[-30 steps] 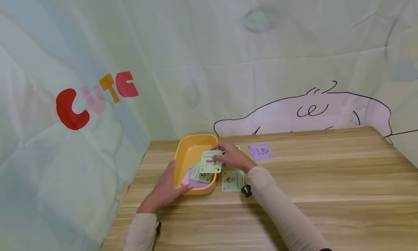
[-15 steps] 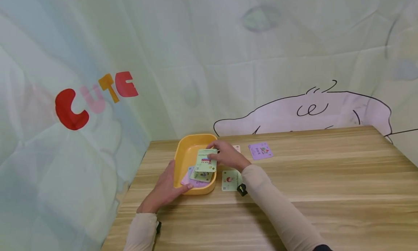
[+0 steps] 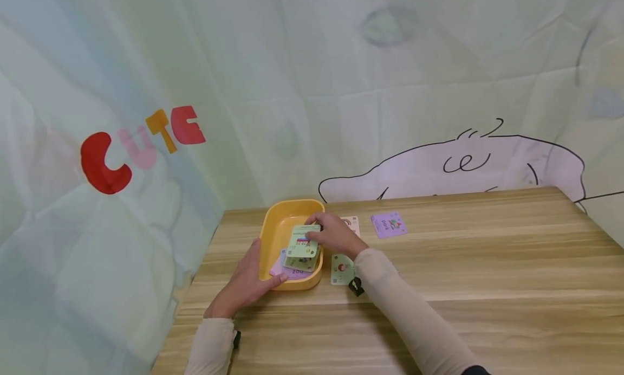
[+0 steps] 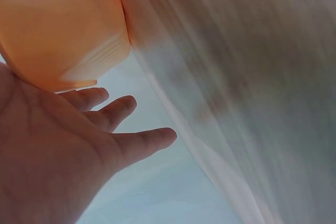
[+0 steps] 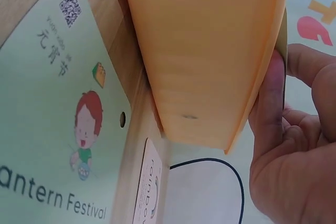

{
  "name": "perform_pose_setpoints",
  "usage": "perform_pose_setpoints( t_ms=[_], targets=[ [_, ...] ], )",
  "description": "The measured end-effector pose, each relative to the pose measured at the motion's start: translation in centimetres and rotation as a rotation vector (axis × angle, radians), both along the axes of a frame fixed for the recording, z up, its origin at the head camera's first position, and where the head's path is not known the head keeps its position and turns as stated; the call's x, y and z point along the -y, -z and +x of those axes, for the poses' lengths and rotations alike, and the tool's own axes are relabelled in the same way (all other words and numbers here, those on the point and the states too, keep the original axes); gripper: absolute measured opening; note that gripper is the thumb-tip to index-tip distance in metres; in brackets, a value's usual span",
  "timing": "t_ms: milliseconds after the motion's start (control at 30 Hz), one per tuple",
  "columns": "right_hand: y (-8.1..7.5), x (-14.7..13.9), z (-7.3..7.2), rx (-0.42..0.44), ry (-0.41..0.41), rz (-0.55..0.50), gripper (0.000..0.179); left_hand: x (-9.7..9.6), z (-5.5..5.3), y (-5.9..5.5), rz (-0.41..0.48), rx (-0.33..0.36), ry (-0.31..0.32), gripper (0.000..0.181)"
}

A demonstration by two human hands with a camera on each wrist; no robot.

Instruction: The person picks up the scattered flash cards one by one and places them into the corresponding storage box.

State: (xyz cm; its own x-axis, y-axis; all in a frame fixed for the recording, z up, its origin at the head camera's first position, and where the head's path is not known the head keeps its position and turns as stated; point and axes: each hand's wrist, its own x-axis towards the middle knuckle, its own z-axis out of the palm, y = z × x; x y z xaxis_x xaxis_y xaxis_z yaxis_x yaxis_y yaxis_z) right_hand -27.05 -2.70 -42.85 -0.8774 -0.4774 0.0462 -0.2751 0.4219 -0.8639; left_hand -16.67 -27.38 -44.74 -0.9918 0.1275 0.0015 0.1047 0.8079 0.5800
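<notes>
A yellow plastic tray stands near the table's left back. My left hand rests against its near left corner, thumb across the front rim. In the left wrist view the fingers stretch out straight beside the tray wall. My right hand pinches a light green picture card between thumb and fingers, over the tray's right side. That card overlaps another green card inside. Below lie a purple "zoo" card and a pink edge of another card. The right wrist view shows only the held card's edge.
A green Lantern Festival card lies on the table right of the tray, partly under my right wrist. Behind that wrist is a rainbow card; farther right sits a purple park card. A printed cloth hangs along the table's back.
My right hand has moved left with the green card, bringing it farther in over the tray and onto the other green card in view. The left hand has stayed in place.
</notes>
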Motion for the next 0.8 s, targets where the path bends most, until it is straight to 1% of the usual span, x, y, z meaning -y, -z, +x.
perform_pose_setpoints(
  t_ms=[100,233,433,567,667,800],
  targets=[
    [0.1,0.05,-0.04,0.022,0.005,-0.001,0.024,-0.04,-0.02,-0.02,0.003,0.012,-0.009,0.113],
    [0.27,0.18,0.01,0.028,0.024,0.003,0.025,0.04,0.09,0.07,0.007,0.023,-0.019,0.114],
    [0.32,0.33,0.19,0.01,0.06,0.007,0.028,0.13,-0.07,0.33,0.024,-0.051,-0.001,0.107],
    [0.39,0.29,0.21,0.007,0.074,0.01,0.028,0.07,-0.18,0.3,0.027,-0.071,0.004,0.106],
    [0.49,0.24,0.16,-0.003,0.076,0.013,0.028,-0.01,-0.23,0.21,0.033,-0.066,0.003,0.106],
    [0.52,0.17,0.13,-0.004,0.081,0.004,0.029,-0.08,-0.22,0.16,0.018,-0.035,-0.002,0.11]
  ],
)
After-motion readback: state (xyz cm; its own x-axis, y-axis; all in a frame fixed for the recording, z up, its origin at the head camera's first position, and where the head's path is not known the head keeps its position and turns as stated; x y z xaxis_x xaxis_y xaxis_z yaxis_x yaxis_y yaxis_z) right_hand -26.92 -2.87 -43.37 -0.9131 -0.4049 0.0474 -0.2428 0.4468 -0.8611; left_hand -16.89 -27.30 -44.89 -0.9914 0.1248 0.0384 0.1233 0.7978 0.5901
